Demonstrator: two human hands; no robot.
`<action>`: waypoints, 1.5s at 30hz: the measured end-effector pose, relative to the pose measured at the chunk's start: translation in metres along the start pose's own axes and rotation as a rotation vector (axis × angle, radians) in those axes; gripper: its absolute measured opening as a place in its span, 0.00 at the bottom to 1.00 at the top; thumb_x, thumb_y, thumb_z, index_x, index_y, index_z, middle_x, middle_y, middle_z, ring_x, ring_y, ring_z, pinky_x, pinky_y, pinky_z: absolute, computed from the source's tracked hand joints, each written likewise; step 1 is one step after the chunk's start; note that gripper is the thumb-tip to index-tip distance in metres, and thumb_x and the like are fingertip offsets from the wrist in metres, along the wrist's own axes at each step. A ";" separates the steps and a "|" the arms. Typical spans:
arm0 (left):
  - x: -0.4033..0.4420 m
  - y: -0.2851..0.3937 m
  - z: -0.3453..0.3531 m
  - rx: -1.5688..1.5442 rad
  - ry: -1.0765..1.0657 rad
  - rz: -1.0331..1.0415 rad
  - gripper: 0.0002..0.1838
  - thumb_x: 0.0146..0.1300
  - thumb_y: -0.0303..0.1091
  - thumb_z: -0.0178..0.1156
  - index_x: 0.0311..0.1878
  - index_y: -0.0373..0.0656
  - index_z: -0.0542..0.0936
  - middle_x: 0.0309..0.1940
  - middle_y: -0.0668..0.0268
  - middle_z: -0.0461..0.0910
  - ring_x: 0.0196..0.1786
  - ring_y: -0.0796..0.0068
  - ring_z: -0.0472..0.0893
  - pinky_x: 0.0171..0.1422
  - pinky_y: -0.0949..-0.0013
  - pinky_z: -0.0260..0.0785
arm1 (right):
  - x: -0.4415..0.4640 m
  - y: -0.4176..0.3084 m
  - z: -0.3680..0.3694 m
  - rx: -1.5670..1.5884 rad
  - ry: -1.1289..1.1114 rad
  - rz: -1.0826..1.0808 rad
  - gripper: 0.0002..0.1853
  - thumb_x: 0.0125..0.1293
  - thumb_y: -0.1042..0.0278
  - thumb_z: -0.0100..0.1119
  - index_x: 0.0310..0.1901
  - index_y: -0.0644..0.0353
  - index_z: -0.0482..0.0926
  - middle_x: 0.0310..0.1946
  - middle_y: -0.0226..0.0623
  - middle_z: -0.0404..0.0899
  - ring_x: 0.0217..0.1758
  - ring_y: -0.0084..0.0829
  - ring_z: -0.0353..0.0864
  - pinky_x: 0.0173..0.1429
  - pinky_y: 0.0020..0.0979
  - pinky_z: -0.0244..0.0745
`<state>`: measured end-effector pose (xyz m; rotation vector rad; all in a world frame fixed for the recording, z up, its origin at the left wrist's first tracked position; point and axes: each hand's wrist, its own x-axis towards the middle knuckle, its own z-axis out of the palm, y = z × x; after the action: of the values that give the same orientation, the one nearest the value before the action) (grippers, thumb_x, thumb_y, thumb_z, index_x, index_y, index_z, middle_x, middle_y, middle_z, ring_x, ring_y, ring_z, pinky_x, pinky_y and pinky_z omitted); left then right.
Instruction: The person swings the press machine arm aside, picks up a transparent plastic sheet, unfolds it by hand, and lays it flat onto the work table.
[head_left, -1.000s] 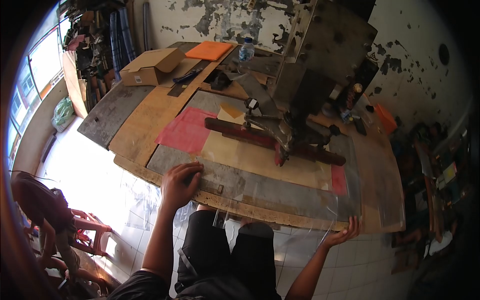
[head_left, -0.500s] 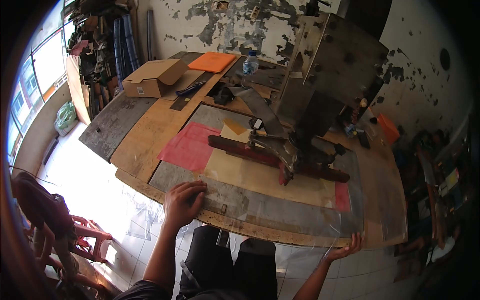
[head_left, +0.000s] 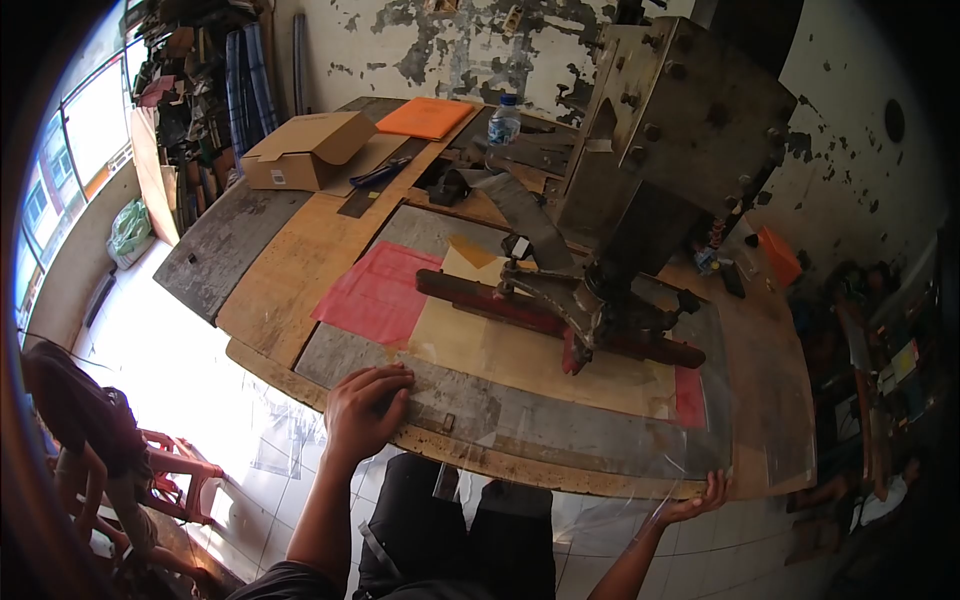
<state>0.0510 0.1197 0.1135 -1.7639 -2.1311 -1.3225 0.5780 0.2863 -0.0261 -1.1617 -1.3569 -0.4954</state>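
My left hand rests at the front edge of the worktable, fingers lying on the grey board with nothing visible in them. At the front right corner, my right hand has its fingers bent up around the edge of a clear plastic sheet, which droops over the table edge. On the board lie a cream sheet and a pink sheet, with another pink piece at the right. Above them stands a heavy press, its dark red bar across the cream sheet.
A cardboard box, an orange folder, scissors and a water bottle stand or lie toward the back. A person is at the left near a red stool. Stacked scraps line the wall.
My view has shifted slightly, so the press appears a little farther right. Both hands keep nearly the same places on the table edge.
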 end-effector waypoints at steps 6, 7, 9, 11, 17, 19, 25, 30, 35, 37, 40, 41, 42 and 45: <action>0.000 -0.001 0.002 -0.006 0.009 0.006 0.07 0.64 0.31 0.65 0.43 0.44 0.89 0.47 0.66 0.90 0.56 0.64 0.87 0.63 0.59 0.77 | 0.002 -0.004 0.000 -0.003 0.010 -0.005 0.38 0.84 0.40 0.21 0.57 0.65 0.79 0.64 0.46 0.76 0.77 0.52 0.63 0.79 0.59 0.54; 0.000 -0.001 0.002 -0.011 0.013 0.008 0.07 0.64 0.31 0.65 0.43 0.44 0.89 0.47 0.66 0.90 0.56 0.64 0.87 0.63 0.59 0.77 | 0.002 -0.003 0.000 -0.001 0.011 -0.007 0.38 0.84 0.40 0.21 0.57 0.65 0.79 0.64 0.46 0.76 0.77 0.52 0.63 0.79 0.59 0.54; 0.000 -0.001 0.002 -0.016 0.016 0.009 0.07 0.64 0.31 0.65 0.42 0.44 0.89 0.47 0.66 0.90 0.56 0.64 0.87 0.63 0.59 0.77 | 0.001 -0.002 0.000 0.001 0.011 -0.007 0.38 0.83 0.40 0.22 0.58 0.65 0.78 0.64 0.46 0.76 0.77 0.52 0.63 0.80 0.60 0.54; 0.000 0.000 0.002 -0.023 0.022 0.011 0.07 0.64 0.31 0.65 0.42 0.44 0.89 0.46 0.66 0.90 0.56 0.64 0.88 0.62 0.59 0.78 | 0.001 -0.001 0.000 0.003 0.008 -0.002 0.37 0.83 0.40 0.22 0.58 0.64 0.78 0.64 0.47 0.76 0.77 0.52 0.62 0.79 0.60 0.54; -0.001 -0.001 0.002 -0.020 0.035 0.021 0.07 0.64 0.30 0.65 0.42 0.43 0.88 0.46 0.66 0.90 0.55 0.64 0.88 0.62 0.59 0.78 | 0.002 -0.004 0.000 0.021 0.018 0.001 0.36 0.83 0.41 0.24 0.58 0.64 0.79 0.65 0.47 0.76 0.77 0.53 0.62 0.79 0.60 0.54; -0.001 -0.001 0.002 -0.020 0.035 0.026 0.06 0.64 0.30 0.65 0.42 0.43 0.88 0.46 0.66 0.90 0.55 0.64 0.88 0.61 0.59 0.78 | 0.000 -0.003 0.001 0.023 0.016 0.009 0.36 0.83 0.41 0.25 0.58 0.64 0.79 0.65 0.47 0.76 0.77 0.53 0.62 0.79 0.60 0.54; -0.003 -0.001 0.002 -0.030 0.054 0.032 0.06 0.64 0.30 0.65 0.41 0.44 0.88 0.45 0.65 0.90 0.54 0.64 0.88 0.61 0.59 0.78 | 0.003 -0.010 -0.001 0.021 0.003 0.022 0.34 0.84 0.43 0.25 0.58 0.64 0.78 0.65 0.48 0.76 0.77 0.54 0.62 0.79 0.60 0.54; -0.006 -0.003 0.003 -0.010 0.055 0.037 0.06 0.64 0.30 0.65 0.41 0.44 0.88 0.45 0.65 0.90 0.54 0.63 0.88 0.60 0.59 0.78 | 0.003 -0.015 -0.003 -0.014 -0.006 0.018 0.33 0.84 0.46 0.25 0.58 0.64 0.78 0.65 0.48 0.76 0.76 0.54 0.63 0.78 0.60 0.55; -0.006 0.000 0.004 -0.026 0.069 0.025 0.06 0.64 0.31 0.65 0.41 0.43 0.89 0.45 0.64 0.90 0.53 0.61 0.88 0.60 0.59 0.78 | 0.011 -0.026 -0.007 -0.049 -0.038 0.013 0.30 0.85 0.50 0.26 0.56 0.64 0.78 0.64 0.48 0.76 0.75 0.54 0.65 0.77 0.60 0.57; -0.007 0.001 0.004 -0.011 0.077 0.012 0.06 0.64 0.31 0.65 0.41 0.43 0.88 0.45 0.63 0.90 0.53 0.60 0.88 0.59 0.58 0.78 | 0.014 -0.036 -0.009 -0.029 -0.037 0.011 0.28 0.85 0.52 0.28 0.57 0.64 0.78 0.65 0.45 0.76 0.76 0.53 0.64 0.78 0.60 0.56; -0.006 0.002 0.003 -0.028 0.069 0.022 0.06 0.65 0.31 0.65 0.41 0.43 0.88 0.45 0.62 0.90 0.53 0.59 0.88 0.59 0.58 0.78 | 0.016 -0.041 -0.011 -0.026 -0.048 0.008 0.27 0.84 0.53 0.28 0.57 0.63 0.78 0.65 0.44 0.75 0.77 0.53 0.63 0.78 0.60 0.56; -0.007 0.002 0.002 -0.029 0.068 0.024 0.06 0.65 0.31 0.65 0.41 0.43 0.88 0.45 0.62 0.90 0.53 0.59 0.88 0.59 0.58 0.78 | 0.015 -0.041 -0.011 -0.011 -0.047 0.015 0.27 0.84 0.54 0.28 0.57 0.63 0.78 0.65 0.44 0.76 0.77 0.53 0.63 0.78 0.59 0.55; -0.006 0.002 0.002 -0.031 0.066 0.025 0.06 0.65 0.31 0.65 0.41 0.43 0.88 0.45 0.62 0.89 0.53 0.59 0.88 0.59 0.58 0.78 | 0.015 -0.041 -0.011 -0.012 -0.046 0.015 0.27 0.84 0.54 0.28 0.57 0.63 0.78 0.65 0.44 0.76 0.77 0.53 0.63 0.78 0.59 0.55; -0.007 0.003 0.002 -0.027 0.071 0.019 0.06 0.65 0.32 0.65 0.41 0.43 0.88 0.45 0.62 0.89 0.53 0.59 0.88 0.59 0.57 0.78 | 0.016 -0.043 -0.012 -0.018 -0.055 0.007 0.27 0.84 0.54 0.28 0.57 0.64 0.78 0.65 0.44 0.76 0.77 0.53 0.63 0.78 0.60 0.55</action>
<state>0.0564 0.1155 0.1102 -1.7154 -2.0635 -1.3942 0.5514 0.2637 0.0060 -1.2019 -1.3982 -0.4741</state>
